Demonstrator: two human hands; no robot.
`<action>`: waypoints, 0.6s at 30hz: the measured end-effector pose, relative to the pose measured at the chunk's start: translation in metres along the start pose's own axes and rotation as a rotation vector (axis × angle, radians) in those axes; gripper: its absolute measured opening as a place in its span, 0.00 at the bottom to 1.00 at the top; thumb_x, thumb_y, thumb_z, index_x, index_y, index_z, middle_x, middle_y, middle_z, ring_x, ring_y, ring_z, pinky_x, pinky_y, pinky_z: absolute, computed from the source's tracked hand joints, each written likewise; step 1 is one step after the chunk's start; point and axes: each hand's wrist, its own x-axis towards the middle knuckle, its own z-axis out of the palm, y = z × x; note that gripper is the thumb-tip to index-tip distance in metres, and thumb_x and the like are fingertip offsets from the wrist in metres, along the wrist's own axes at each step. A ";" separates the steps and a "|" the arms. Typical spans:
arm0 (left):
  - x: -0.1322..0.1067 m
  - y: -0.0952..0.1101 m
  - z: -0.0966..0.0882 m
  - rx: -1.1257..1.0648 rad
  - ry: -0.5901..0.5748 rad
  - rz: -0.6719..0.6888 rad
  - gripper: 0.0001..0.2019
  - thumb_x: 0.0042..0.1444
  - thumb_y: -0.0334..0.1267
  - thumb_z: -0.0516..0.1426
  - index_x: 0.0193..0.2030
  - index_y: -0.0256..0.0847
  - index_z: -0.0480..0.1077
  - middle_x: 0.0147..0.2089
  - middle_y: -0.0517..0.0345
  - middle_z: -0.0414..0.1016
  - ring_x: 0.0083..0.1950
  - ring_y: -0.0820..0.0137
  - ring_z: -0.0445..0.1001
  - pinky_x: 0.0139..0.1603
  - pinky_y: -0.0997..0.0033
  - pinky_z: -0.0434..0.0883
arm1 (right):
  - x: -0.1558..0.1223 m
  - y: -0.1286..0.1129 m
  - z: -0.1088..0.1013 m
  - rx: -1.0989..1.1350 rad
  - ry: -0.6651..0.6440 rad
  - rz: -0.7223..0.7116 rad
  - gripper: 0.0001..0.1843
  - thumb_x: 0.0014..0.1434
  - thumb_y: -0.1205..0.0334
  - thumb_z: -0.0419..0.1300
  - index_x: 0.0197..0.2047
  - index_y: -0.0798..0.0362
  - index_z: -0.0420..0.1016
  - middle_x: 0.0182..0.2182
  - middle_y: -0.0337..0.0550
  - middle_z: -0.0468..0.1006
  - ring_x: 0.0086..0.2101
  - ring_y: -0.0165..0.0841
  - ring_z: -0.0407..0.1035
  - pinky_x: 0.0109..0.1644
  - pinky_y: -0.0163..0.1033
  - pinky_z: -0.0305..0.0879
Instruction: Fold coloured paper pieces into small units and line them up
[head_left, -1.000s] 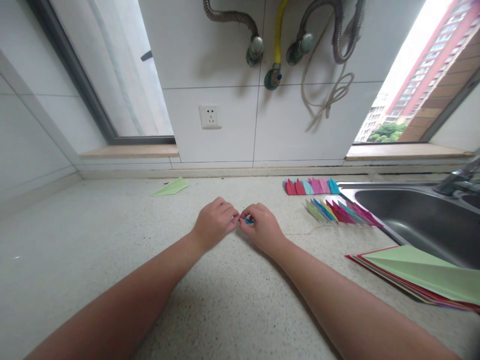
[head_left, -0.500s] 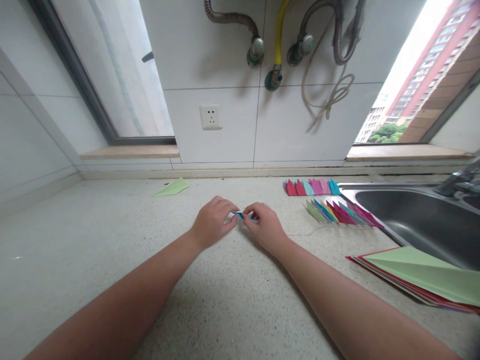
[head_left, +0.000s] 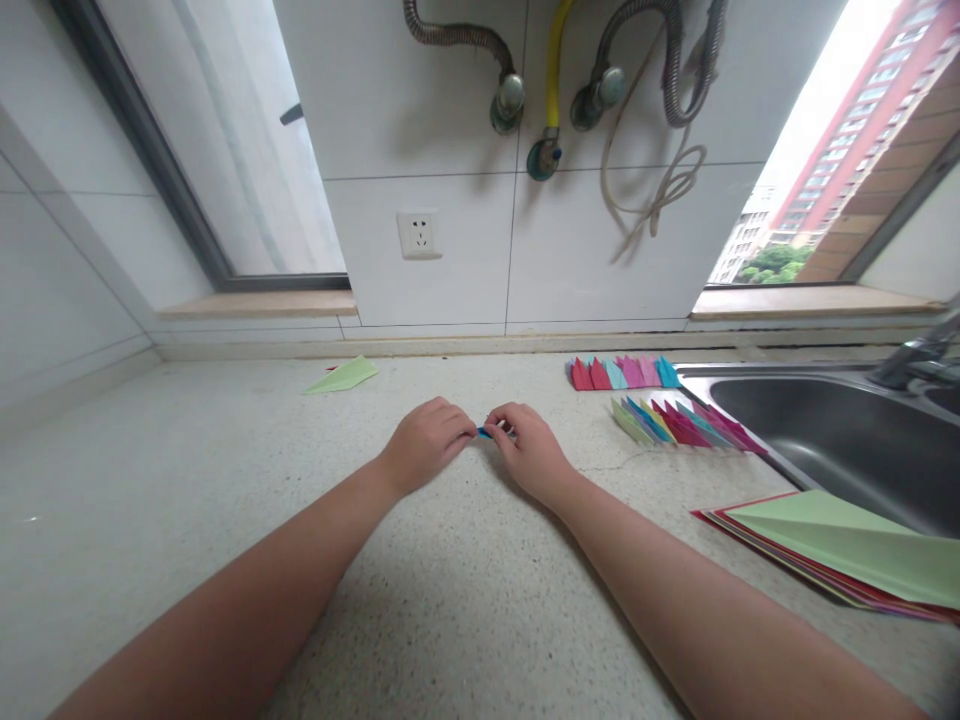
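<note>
Between my two hands, a small piece of folded blue paper [head_left: 484, 433] is held just above the counter [head_left: 450, 600]. My left hand [head_left: 429, 442] pinches its left end, thumb and fingers pressed together. Thumb and forefinger of my right hand [head_left: 529, 447] grip the other end, with the remaining fingers curled. Most of the paper is hidden by my fingers. Right of my hands lie two rows of small folded paper pieces: a back row [head_left: 622, 373] in red, pink and blue, and a front row [head_left: 682, 424] in green, blue, yellow and dark pink.
A stack of coloured paper [head_left: 840, 540], light green on top, lies at the right by the steel sink [head_left: 810, 420] and its faucet [head_left: 919, 355]. A light green folded paper [head_left: 345, 375] rests at the back left. Behind are a tiled wall, a socket [head_left: 420, 235] and pipe valves.
The fingers of my left hand have closed further onto the blue paper, so less of it shows at that side. My right hand has hardly moved.
</note>
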 end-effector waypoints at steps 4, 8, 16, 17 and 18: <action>0.000 0.002 -0.001 0.012 0.008 -0.049 0.05 0.63 0.32 0.53 0.40 0.39 0.70 0.38 0.53 0.75 0.42 0.66 0.69 0.46 0.61 0.68 | 0.000 -0.005 -0.003 -0.023 -0.012 -0.071 0.03 0.61 0.68 0.58 0.39 0.51 0.72 0.35 0.43 0.75 0.40 0.36 0.66 0.45 0.41 0.62; 0.000 0.003 -0.001 0.022 0.022 -0.073 0.05 0.63 0.31 0.52 0.40 0.39 0.70 0.38 0.53 0.75 0.42 0.65 0.69 0.45 0.61 0.68 | 0.000 -0.008 -0.005 -0.085 -0.029 -0.143 0.04 0.60 0.67 0.59 0.39 0.51 0.74 0.38 0.45 0.75 0.42 0.37 0.67 0.48 0.44 0.62; 0.002 0.006 -0.002 0.059 0.018 -0.056 0.05 0.63 0.32 0.53 0.40 0.40 0.71 0.38 0.53 0.74 0.42 0.65 0.69 0.45 0.62 0.68 | 0.000 -0.007 -0.005 -0.187 -0.045 -0.150 0.04 0.61 0.67 0.59 0.38 0.52 0.75 0.38 0.46 0.75 0.41 0.37 0.67 0.46 0.44 0.62; 0.002 0.007 -0.002 0.066 0.016 -0.057 0.05 0.62 0.32 0.53 0.40 0.40 0.71 0.38 0.53 0.74 0.42 0.65 0.69 0.45 0.62 0.68 | 0.000 -0.007 -0.005 -0.193 -0.045 -0.149 0.04 0.61 0.67 0.59 0.38 0.52 0.75 0.38 0.46 0.75 0.41 0.37 0.67 0.46 0.44 0.62; 0.002 0.007 -0.002 0.073 0.013 -0.056 0.05 0.62 0.33 0.54 0.40 0.39 0.71 0.38 0.53 0.74 0.42 0.65 0.69 0.45 0.62 0.68 | 0.000 -0.007 -0.006 -0.197 -0.046 -0.150 0.04 0.61 0.67 0.58 0.38 0.52 0.75 0.38 0.46 0.75 0.41 0.37 0.67 0.46 0.44 0.62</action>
